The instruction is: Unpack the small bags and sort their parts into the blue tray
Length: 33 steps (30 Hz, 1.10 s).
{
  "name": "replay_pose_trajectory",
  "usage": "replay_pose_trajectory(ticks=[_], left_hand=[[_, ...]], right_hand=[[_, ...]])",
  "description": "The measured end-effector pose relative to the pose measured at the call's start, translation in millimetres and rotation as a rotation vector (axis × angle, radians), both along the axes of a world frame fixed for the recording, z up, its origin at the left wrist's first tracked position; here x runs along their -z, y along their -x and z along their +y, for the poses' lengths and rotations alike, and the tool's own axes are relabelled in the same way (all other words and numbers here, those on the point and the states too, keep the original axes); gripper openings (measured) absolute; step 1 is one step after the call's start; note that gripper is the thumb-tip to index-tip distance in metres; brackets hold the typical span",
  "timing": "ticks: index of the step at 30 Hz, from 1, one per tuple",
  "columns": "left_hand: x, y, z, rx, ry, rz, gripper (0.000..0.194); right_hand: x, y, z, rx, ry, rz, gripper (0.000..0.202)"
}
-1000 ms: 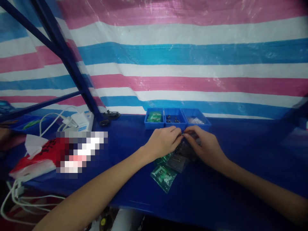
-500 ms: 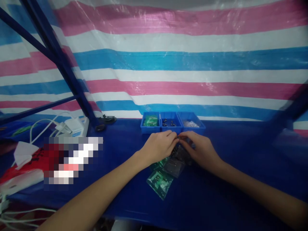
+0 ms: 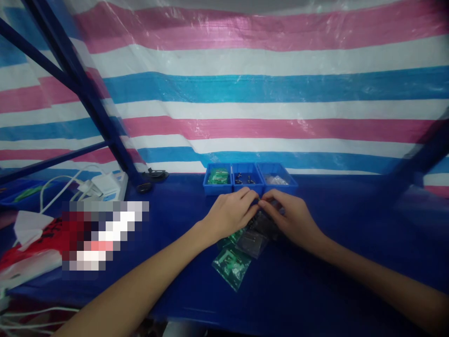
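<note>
My left hand [image 3: 233,210] and my right hand [image 3: 289,213] meet at the fingertips above the blue table, just in front of the bins. Both are closed in a pinch at the upper edge of a small clear plastic bag [image 3: 265,225] with dark contents; the fingers partly cover it. Below it lies another clear bag [image 3: 251,242] with a thin metal piece showing. Nearer to me rests a clear bag with a green piece inside [image 3: 232,267]. More green bagged material [image 3: 232,239] shows beside my left wrist.
Three joined blue bins stand behind my hands: a left bin [image 3: 218,189] with green packets, a middle bin [image 3: 248,187] with small dark metal parts, a right bin [image 3: 278,188] with clear bags. A white power strip [image 3: 117,187], cables and a red bag [image 3: 45,241] lie left.
My fingertips shift slightly where they meet, still pinched together. The whole view has moved a little; the bags and bins stay in place.
</note>
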<state>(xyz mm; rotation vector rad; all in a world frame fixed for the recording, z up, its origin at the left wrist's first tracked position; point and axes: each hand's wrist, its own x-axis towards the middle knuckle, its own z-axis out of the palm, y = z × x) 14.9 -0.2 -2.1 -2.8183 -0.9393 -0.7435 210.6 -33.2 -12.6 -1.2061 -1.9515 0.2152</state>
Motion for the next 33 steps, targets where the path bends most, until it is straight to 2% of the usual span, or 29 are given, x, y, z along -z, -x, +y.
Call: replay_pose_trajectory(ticks=[6, 10, 17, 19, 23, 28, 33], left_hand=[[1.9, -2.4, -1.6, -0.032, -0.038, 0.077, 0.032], [2.6, -2.3, 0.0, -0.05, -0.006, 0.052, 0.03], [1.7, -3.5, -2.2, -0.019, 0.016, 0.029, 0.032], [1.3, -4.4, -3.7, -0.008, 0.006, 0.038, 0.034], [-0.9, -4.4, -5.1, 0.004, 0.022, 0.003, 0.033], [-3.4, -1.7, -4.3, 0.024, 0.039, -0.103, 0.02], [-1.8, 0.1, -1.2, 0.074, -0.011, -0.068, 0.02]], right_hand=[[0.3, -2.1, 2.2, -0.029, 0.023, 0.013, 0.019], [3.1, -4.2, 4.4, -0.089, -0.006, -0.02, 0.017], [11.7, -6.9, 5.6, -0.057, -0.243, -0.315, 0.017], [11.7, -8.3, 5.0, -0.06, -0.267, -0.367, 0.018], [11.0, -9.4, 5.5, -0.051, -0.216, -0.359, 0.019], [8.0, -6.4, 6.2, -0.047, -0.095, -0.25, 0.024], [3.4, -4.4, 5.1, -0.082, -0.076, -0.154, 0.032]])
